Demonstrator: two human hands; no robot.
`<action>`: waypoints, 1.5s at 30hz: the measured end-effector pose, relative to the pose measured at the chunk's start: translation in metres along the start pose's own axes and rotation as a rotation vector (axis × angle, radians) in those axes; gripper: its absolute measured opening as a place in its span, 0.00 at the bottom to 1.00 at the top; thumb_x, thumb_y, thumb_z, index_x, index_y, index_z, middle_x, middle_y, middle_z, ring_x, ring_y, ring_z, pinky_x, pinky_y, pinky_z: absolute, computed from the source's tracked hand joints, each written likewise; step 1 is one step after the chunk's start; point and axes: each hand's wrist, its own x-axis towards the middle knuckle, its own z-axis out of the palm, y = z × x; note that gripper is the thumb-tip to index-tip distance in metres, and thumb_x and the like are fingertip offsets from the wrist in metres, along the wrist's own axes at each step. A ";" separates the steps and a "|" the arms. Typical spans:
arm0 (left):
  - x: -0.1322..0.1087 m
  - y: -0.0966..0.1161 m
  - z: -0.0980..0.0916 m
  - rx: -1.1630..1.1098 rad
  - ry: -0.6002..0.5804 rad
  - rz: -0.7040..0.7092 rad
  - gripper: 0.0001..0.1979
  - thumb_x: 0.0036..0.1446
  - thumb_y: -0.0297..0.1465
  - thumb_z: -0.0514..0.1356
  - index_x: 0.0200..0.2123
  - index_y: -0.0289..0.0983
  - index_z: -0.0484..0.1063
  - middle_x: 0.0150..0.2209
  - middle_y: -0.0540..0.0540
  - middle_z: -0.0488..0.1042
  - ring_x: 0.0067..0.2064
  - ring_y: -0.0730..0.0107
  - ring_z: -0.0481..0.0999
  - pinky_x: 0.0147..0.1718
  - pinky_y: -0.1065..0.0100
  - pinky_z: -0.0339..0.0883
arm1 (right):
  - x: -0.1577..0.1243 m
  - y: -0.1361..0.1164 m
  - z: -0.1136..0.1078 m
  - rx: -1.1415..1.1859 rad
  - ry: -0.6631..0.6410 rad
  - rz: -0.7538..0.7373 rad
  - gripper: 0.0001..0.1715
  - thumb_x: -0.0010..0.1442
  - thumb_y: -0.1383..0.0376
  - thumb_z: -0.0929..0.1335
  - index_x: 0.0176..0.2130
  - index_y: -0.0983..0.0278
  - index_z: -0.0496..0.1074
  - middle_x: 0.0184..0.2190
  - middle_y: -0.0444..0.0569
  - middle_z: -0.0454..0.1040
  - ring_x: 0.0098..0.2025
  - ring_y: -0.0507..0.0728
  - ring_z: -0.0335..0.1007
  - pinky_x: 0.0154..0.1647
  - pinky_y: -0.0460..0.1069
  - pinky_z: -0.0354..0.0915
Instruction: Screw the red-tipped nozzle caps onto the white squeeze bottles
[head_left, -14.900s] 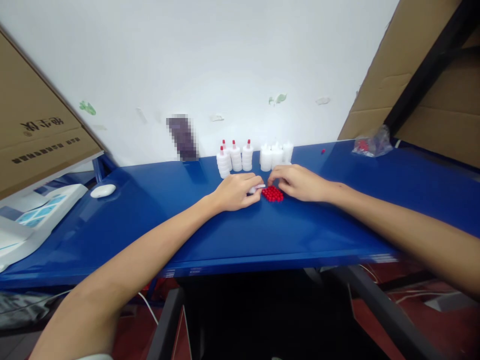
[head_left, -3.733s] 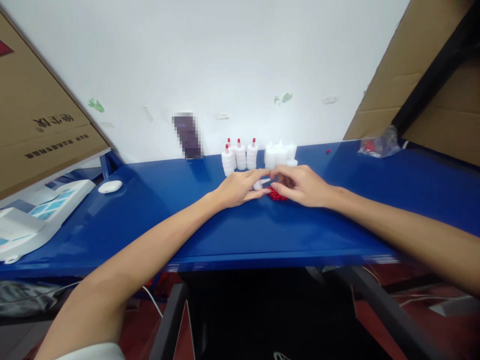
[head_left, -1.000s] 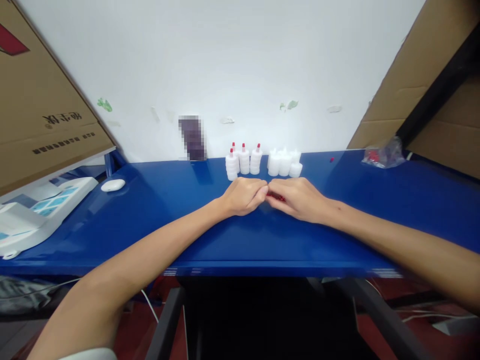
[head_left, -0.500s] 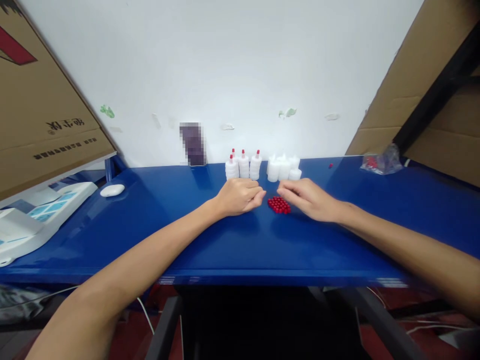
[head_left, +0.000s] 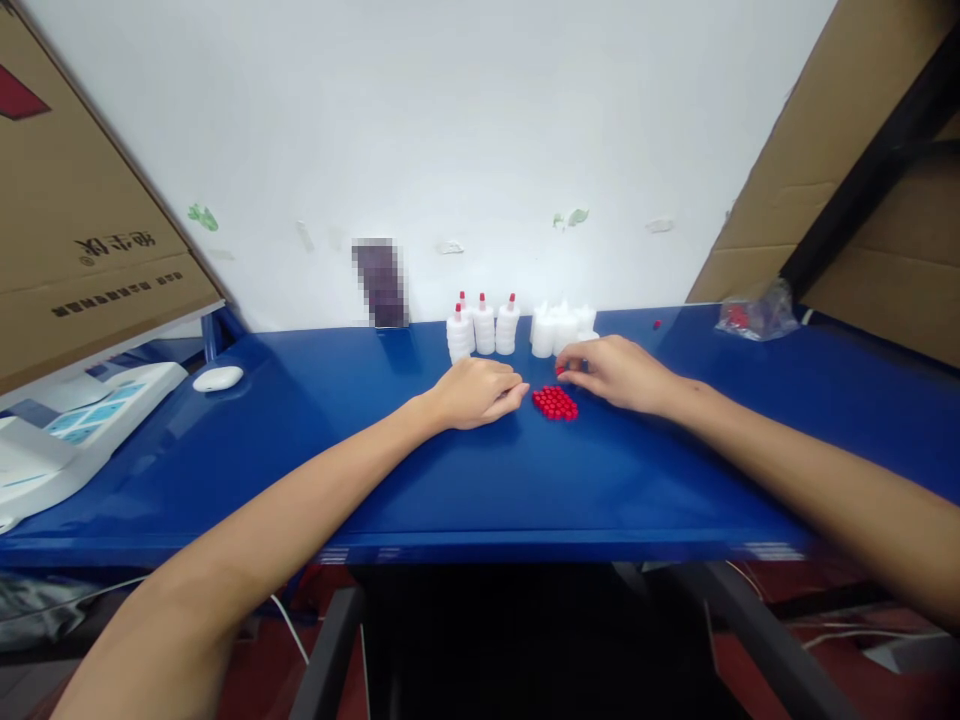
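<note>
My left hand (head_left: 484, 393) rests closed on the blue table, left of a tight cluster of small red caps (head_left: 555, 403). Its curled fingers hide whatever may be inside. Over the far right side of that cluster, my right hand (head_left: 611, 373) pinches one red cap (head_left: 559, 370) between thumb and fingertips. Several white squeeze bottles with red tips (head_left: 484, 330) stand upright behind my left hand. Beyond my right hand is a group of white bottles (head_left: 553, 328) with no red on their tips; the hand partly covers them.
A dark blurred-out rectangle (head_left: 382, 285) leans on the wall. A white power strip (head_left: 105, 420) and a white rounded object (head_left: 217, 379) lie at left. At back right are a loose red cap (head_left: 657, 324) and a clear plastic bag (head_left: 761, 315) with red pieces inside.
My right hand has lifted slightly away from the cluster and its fingertips have turned, so a red cap now shows in them. My left hand stays about where it was.
</note>
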 end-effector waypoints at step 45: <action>0.002 0.002 -0.003 -0.071 -0.049 -0.039 0.24 0.73 0.36 0.46 0.26 0.36 0.71 0.26 0.47 0.74 0.27 0.70 0.70 0.27 0.66 0.57 | 0.003 -0.002 0.006 0.142 0.001 0.081 0.14 0.67 0.60 0.64 0.38 0.63 0.77 0.28 0.49 0.79 0.31 0.58 0.73 0.36 0.52 0.62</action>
